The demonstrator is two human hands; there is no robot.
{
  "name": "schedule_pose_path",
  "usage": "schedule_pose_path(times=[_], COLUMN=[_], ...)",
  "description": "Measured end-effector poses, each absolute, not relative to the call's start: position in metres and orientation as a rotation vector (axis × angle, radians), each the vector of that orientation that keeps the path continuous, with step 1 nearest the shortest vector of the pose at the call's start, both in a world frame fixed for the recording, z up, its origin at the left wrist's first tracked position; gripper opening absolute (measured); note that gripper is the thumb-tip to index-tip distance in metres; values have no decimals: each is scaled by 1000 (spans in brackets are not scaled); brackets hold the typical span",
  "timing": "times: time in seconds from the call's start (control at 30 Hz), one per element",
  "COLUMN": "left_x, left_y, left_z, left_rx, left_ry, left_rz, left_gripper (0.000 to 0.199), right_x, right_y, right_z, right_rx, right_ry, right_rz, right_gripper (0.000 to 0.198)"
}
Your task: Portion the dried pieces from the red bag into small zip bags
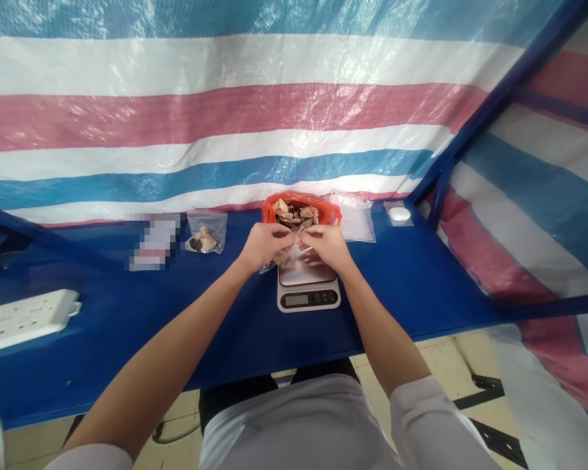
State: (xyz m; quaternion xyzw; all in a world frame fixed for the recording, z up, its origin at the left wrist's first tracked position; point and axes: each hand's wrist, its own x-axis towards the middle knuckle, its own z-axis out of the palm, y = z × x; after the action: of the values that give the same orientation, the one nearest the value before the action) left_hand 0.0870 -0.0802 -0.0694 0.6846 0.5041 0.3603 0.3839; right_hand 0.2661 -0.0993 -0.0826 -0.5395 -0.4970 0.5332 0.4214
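My left hand and my right hand are close together, both pinching the top edge of a small clear plastic bag. Pale pieces show through the bag's lower left part. It hangs over the metal plate of a white kitchen scale, whose display looks blank. Just behind my hands, an open red plastic bag holds many dried, curled slices, cream and dark brown. My fingers partly cover its front.
Left of my hands lies a filled clear zip bag, beside a blurred-out item. A stack of clear bags and a round white object are on the right. A white power strip sits on the blue table at left.
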Motion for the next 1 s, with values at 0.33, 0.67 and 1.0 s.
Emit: schedule_pose_path(times=[0.33, 0.67, 1.0], left_x=[84, 86, 67], left_y=[-84, -83, -84], left_z=[-54, -65, -43], left_rx=[1820, 1845, 2164], left_ry=[1382, 1341, 1486], left_rz=[974, 980, 858], left_gripper=[17, 18, 12], right_x=[267, 263, 278], right_y=[-99, -104, -99], right_z=[-81, -76, -81], right_rx=[-1366, -1358, -1297], right_ry=[-1286, -1294, -1417], right_rz=[1229, 1403, 1169], right_gripper=[19, 9, 19])
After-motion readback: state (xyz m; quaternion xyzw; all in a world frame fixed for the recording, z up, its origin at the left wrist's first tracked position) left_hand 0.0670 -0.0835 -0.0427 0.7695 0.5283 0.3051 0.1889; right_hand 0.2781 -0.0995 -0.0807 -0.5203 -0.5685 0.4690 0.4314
